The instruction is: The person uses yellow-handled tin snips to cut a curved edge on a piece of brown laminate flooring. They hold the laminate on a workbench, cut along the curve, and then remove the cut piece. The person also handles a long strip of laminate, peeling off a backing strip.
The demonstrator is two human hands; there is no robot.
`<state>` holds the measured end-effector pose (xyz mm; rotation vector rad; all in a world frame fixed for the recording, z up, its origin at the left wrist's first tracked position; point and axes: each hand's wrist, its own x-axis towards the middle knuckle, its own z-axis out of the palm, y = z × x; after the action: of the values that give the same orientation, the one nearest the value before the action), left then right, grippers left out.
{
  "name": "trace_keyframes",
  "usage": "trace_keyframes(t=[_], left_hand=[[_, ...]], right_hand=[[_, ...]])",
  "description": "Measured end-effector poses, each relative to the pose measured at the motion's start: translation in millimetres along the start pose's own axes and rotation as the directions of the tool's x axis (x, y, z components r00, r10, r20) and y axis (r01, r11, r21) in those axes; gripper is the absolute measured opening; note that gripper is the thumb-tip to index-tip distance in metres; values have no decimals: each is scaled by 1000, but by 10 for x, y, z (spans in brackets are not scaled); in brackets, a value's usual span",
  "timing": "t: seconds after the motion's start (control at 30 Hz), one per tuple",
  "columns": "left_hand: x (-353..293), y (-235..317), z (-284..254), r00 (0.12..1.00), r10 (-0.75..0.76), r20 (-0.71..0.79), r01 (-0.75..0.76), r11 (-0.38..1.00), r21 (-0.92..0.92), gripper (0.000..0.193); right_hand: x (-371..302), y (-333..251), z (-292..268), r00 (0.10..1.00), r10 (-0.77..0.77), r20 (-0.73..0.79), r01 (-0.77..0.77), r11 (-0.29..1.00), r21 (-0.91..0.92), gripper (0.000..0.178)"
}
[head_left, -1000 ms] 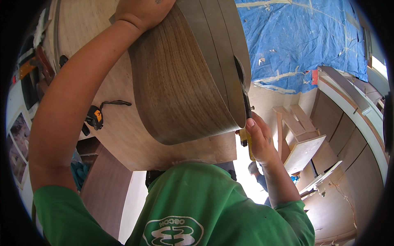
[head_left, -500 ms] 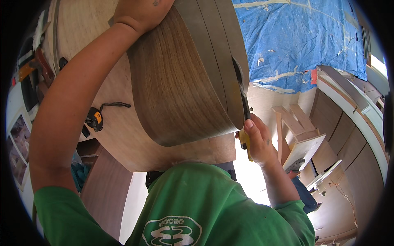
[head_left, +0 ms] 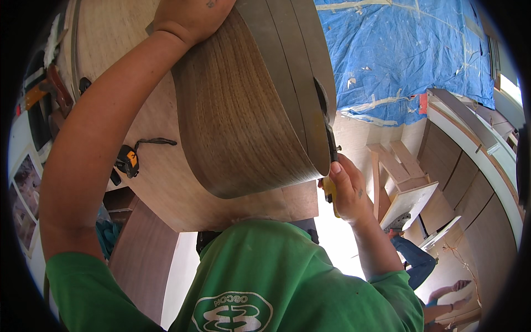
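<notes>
A wood-grain laminate sheet (head_left: 238,116) curls over toward me, its plain grey-brown back marked with dark lines. My left hand (head_left: 193,19) rests at the sheet's far left edge, by the top of the view, its fingers out of sight. At the sheet's right edge my right hand (head_left: 349,188) is closed around the yellow handles of a pair of tin snips (head_left: 331,138). The snips' dark blades lie against the sheet's back near its right edge; how far they are parted I cannot tell.
Beneath the sheet is a plywood worktop (head_left: 149,188) with a black and orange tape measure (head_left: 127,161). Blue tarpaulin (head_left: 398,55) covers the far right. A wooden stand (head_left: 401,171) is at the right, with another person's jeans-clad leg (head_left: 417,263) and hands (head_left: 456,293) below it.
At the lower right, the other person's leg has shifted, and their hands and forearms have come into view. My hands, the laminate sheet and the snips look nearly still.
</notes>
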<state>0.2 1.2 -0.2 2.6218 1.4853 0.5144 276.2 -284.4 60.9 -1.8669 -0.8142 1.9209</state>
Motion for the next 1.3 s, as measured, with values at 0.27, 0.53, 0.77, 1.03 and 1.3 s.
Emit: trace_keyframes(t=[0.27,0.53,0.77,1.03,1.3], left_hand=[[6,-2,-9,1000,6,6,-6,1000,9,53],[3,10,1,1000,6,6,-6,1000,-6,52],[2,3,-17,1000,6,13,-6,1000,6,53],[7,2,-11,1000,0,18,0,1000,3,53],[-8,0,-17,999,-13,30,12,1000,21,53]], right_hand=[[-10,22,0,1000,17,-9,-17,1000,5,51],[-6,-79,0,999,51,14,-52,998,47,52],[10,-17,11,1000,-6,-1,6,1000,11,51],[17,-17,57,999,-10,-42,11,1000,8,52],[42,-9,19,1000,-5,-31,5,1000,3,53]])
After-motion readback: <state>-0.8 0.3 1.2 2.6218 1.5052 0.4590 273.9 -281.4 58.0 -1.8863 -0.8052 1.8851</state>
